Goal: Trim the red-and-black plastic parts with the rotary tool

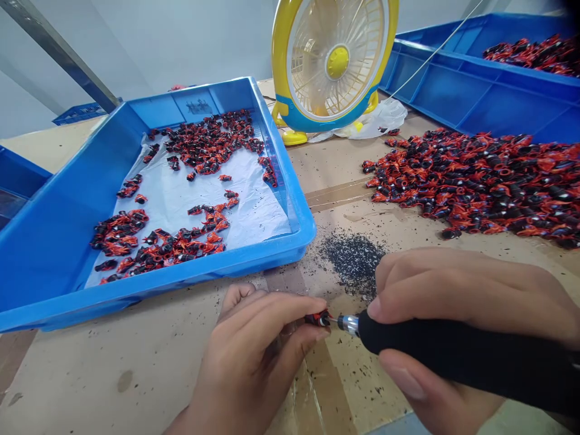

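Note:
Between the thumb and fingers of my left hand (254, 350) is a small red and black part (317, 318), held low in the middle of the view. My right hand (453, 314) grips a thick black handheld tool (453, 356) with a silver collar and a thin metal tip. The tip points left and meets the right end of the small part; whether it sits inside cannot be made out. Just beyond both hands, black shavings (356, 260) lie heaped on the brown work surface (154, 362).
At left, a blue tray (299, 232) holds white lining and many red and black parts. A large pile of similar parts (480, 181) lies at right. A yellow and blue fan (281, 60) stands behind, with more blue trays (480, 96) at the back right.

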Demonstrator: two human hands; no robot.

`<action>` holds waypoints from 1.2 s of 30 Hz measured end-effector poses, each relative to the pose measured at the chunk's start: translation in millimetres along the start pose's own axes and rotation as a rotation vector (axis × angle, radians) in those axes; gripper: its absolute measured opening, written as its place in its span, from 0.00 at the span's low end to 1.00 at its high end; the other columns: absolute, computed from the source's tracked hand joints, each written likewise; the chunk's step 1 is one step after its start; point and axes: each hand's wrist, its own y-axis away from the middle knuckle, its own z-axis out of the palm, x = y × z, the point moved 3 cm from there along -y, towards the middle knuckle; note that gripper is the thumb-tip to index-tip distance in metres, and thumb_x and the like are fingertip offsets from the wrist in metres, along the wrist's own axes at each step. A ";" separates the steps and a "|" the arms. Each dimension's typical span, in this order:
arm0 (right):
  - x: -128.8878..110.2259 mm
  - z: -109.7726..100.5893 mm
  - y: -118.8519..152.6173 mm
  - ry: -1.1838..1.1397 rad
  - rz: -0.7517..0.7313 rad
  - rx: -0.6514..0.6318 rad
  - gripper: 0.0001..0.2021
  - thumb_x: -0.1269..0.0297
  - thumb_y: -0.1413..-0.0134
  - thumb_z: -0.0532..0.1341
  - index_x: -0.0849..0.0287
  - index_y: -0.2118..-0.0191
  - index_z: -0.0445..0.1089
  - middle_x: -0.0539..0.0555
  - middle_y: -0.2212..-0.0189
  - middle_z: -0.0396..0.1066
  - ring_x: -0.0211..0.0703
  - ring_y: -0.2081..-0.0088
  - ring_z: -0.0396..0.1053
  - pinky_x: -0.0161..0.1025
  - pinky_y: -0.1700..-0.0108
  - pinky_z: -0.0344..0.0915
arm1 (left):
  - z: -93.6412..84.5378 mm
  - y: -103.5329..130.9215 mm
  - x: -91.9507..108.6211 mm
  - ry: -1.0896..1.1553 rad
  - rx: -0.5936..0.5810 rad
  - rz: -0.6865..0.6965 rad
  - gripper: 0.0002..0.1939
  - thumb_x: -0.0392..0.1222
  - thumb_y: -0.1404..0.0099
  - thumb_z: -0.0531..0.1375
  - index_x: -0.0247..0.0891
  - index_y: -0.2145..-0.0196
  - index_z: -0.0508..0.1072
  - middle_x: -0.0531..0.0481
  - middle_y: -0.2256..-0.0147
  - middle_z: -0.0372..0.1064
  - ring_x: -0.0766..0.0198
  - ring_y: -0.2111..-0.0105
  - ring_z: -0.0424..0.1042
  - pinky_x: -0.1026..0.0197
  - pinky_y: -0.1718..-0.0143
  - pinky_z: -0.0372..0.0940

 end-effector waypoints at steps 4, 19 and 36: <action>0.5 1.6 -0.5 -0.005 0.008 0.030 0.05 0.66 0.43 0.66 0.57 0.62 0.71 0.47 0.76 0.73 0.37 0.77 0.72 0.35 0.75 0.72 | 0.8 1.3 -0.8 -0.001 -0.002 -0.003 0.09 0.37 0.25 0.65 0.51 0.51 0.76 0.61 0.60 0.85 0.63 0.64 0.84 0.54 0.56 0.63; -0.8 -2.4 -3.8 -0.001 -0.004 -0.068 0.07 0.67 0.44 0.67 0.56 0.60 0.70 0.47 0.75 0.75 0.35 0.76 0.73 0.32 0.76 0.74 | 0.7 -0.5 0.9 0.007 0.005 0.011 0.07 0.38 0.25 0.65 0.49 0.52 0.77 0.57 0.62 0.86 0.61 0.66 0.83 0.53 0.60 0.65; -1.0 3.1 -5.2 -0.003 0.033 0.029 0.03 0.66 0.39 0.65 0.55 0.63 0.69 0.47 0.76 0.75 0.34 0.77 0.73 0.32 0.75 0.74 | 0.7 -2.6 2.4 0.009 0.016 0.004 0.09 0.37 0.28 0.68 0.49 0.53 0.78 0.57 0.62 0.86 0.61 0.67 0.83 0.54 0.60 0.66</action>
